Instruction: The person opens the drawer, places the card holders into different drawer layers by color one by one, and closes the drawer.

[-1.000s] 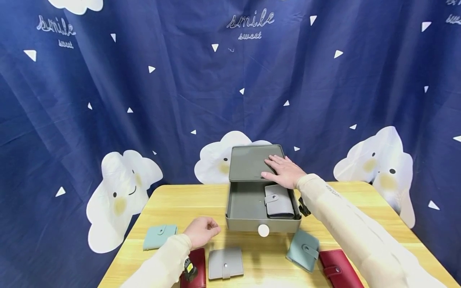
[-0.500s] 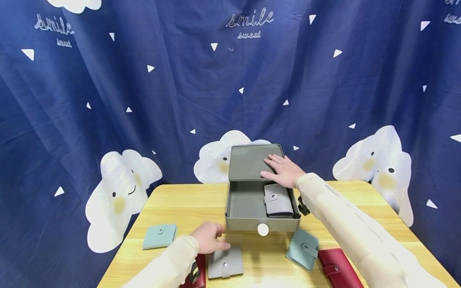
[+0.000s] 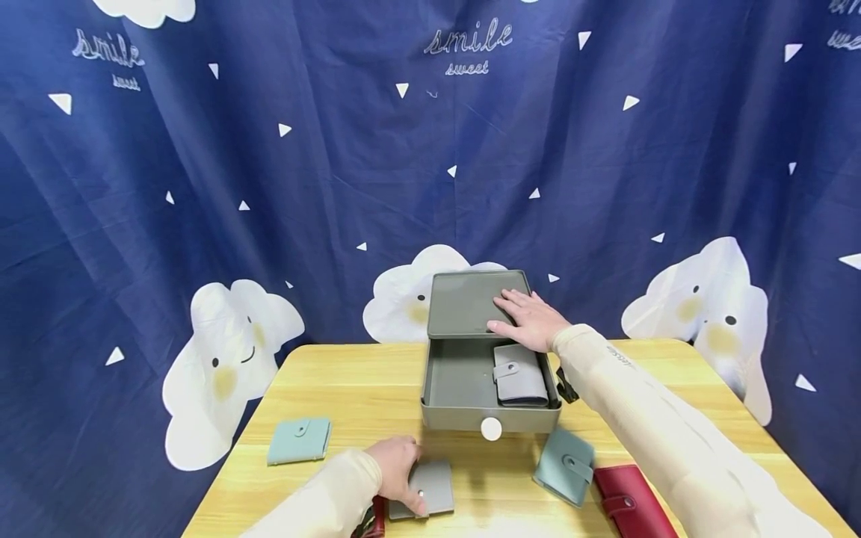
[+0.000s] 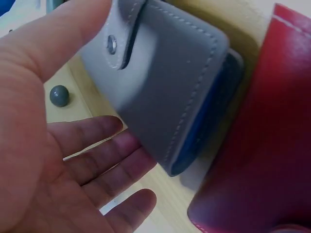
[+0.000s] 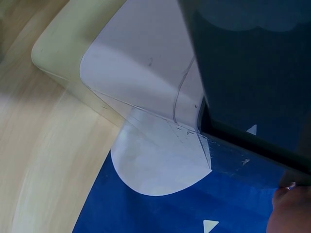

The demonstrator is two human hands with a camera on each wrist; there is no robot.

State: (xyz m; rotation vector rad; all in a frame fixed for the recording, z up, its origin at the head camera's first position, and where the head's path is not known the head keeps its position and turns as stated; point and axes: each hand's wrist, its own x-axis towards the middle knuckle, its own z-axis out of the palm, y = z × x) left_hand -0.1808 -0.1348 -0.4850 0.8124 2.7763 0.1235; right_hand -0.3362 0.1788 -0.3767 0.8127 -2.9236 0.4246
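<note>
Currently, the grey wallet (image 3: 437,484) lies on the table (image 3: 356,381), nearer its left edge than its right, beside a red wallet (image 4: 257,136). The left hand (image 3: 397,469) spans the grey wallet, thumb and fingers apart; contact cannot be confirmed. The right hand (image 3: 529,321), fingers extended, rests on the box (image 3: 460,306) behind its pulled-out drawer (image 3: 457,373).

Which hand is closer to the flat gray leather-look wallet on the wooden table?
Left. The left hand is at the gray wallet, partly covering it; the right hand is farther off, on top of the gray rectangular box with the round white knob.
</note>
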